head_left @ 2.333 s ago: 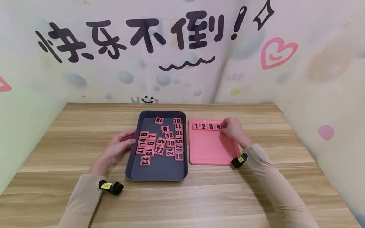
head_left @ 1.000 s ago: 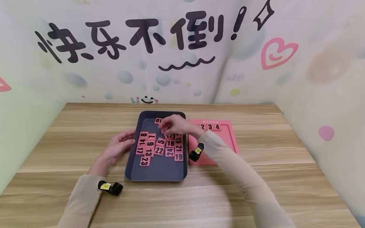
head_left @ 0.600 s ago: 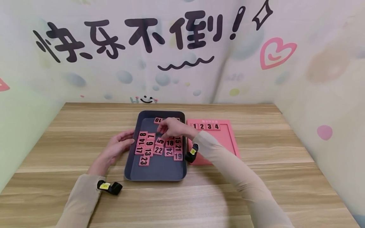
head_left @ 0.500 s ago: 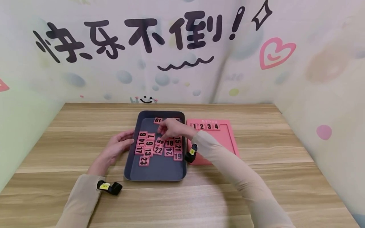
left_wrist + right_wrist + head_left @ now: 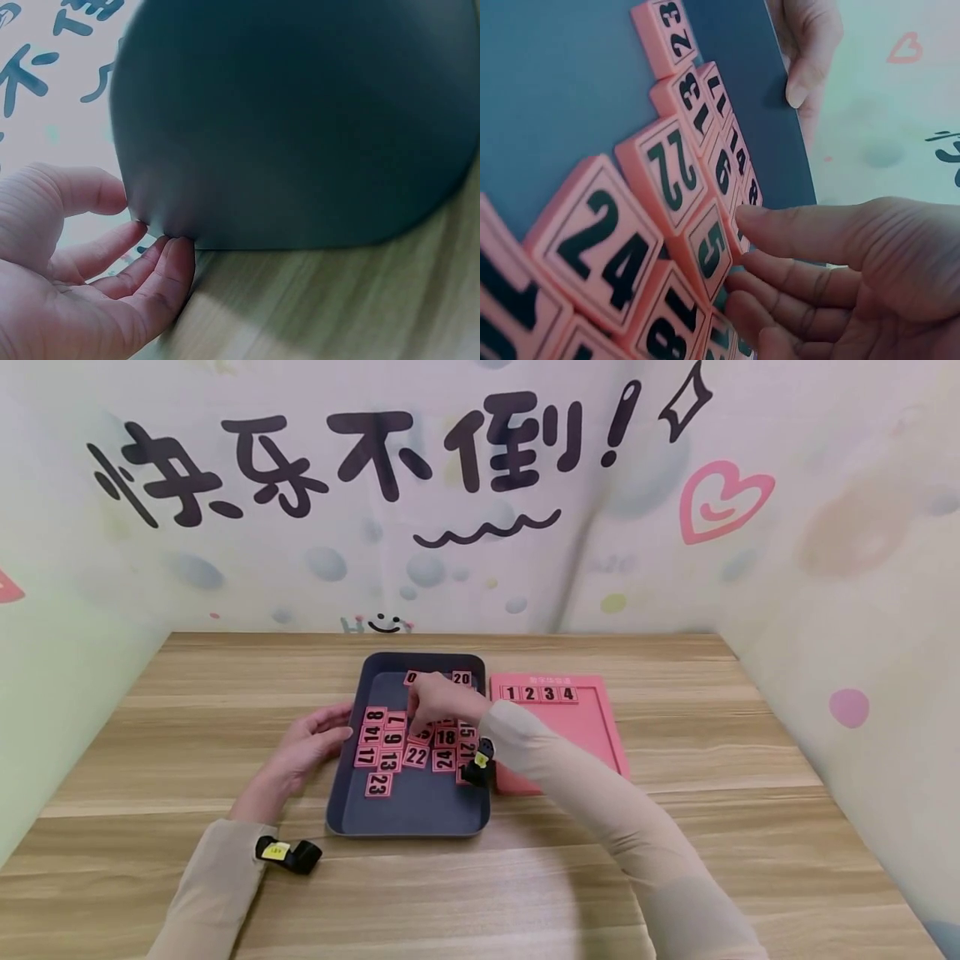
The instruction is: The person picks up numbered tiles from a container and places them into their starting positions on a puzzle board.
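A dark grey tray point(image 5: 408, 814) holds several pink number tiles. My left hand point(image 5: 318, 739) rests its fingertips and thumb against the tray's left side; the left wrist view shows these fingers point(image 5: 176, 262) touching the outer wall. My right hand point(image 5: 446, 700) is down among the tiles, hiding some of them. In the right wrist view, its thumb and fingers point(image 5: 780, 229) reach the edge of the 5 tile point(image 5: 709, 251), which lies flat with no lift visible. Right of the tray is a pink puzzle frame point(image 5: 555, 739), where tiles 1, 2, 3 and 4 point(image 5: 567, 693) stand in its top row.
Tiles 22 point(image 5: 416, 756) and 24 point(image 5: 443, 760) lie close below the right hand, and tile 23 point(image 5: 378, 785) sits at the lower left. The tray and frame stand side by side on a wooden table point(image 5: 480, 893). A printed wall cloth point(image 5: 300, 577) rises behind.
From the pink frame with tile 4, my right hand has moved left to the tray, first near tile 9, then to tile 5. My left hand has stayed at the tray's side.
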`<state>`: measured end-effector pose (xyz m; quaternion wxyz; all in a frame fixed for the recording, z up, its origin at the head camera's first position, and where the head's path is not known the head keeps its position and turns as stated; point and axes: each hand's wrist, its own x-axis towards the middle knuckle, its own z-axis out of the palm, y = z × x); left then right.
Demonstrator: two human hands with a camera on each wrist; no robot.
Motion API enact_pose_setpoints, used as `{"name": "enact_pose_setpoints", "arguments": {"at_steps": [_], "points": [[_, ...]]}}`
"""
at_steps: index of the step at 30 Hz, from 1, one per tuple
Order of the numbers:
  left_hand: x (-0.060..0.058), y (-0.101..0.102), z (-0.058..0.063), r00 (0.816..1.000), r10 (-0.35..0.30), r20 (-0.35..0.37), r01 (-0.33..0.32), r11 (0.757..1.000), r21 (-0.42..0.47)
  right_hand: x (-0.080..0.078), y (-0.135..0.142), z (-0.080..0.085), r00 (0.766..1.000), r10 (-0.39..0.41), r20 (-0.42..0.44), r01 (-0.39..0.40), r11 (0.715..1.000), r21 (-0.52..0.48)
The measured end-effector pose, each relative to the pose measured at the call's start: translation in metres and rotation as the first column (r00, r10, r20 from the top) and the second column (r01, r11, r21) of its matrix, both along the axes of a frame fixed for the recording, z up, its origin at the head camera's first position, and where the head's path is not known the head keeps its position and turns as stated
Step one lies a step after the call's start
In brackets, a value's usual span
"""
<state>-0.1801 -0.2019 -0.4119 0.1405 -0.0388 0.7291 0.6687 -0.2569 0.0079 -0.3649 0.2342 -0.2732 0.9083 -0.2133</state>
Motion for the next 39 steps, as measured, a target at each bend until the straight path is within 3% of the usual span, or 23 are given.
{"name": "enact_pose_setpoints", "arguments": {"at_steps": [8, 19, 28, 39], "points": [[0.0, -0.001, -0.001, 1.0, -0.002, -0.009, 0.002, 1.0, 0.009, 0.002, -0.004, -0.005, 0.999, -0.035, -0.011, 0.036, 0.996, 0.077], [0.0, 0.0, -0.002, 0.999, -0.007, -0.035, 0.008, 0.999, 0.044, 0.006, 0.005, -0.004, 0.998, 0.041, -0.045, -0.035, 0.991, 0.132], [0.0, -0.001, -0.003, 0.999, 0.002, -0.032, 0.0, 0.999, 0.042, 0.003, 0.017, -0.011, 0.986, 0.165, -0.028, -0.164, 0.985, 0.045], [0.001, 0.0, -0.002, 0.999, -0.005, -0.035, 0.007, 0.999, 0.039, -0.001, 0.02, -0.015, 0.983, 0.171, -0.073, -0.17, 0.985, 0.008]]}}
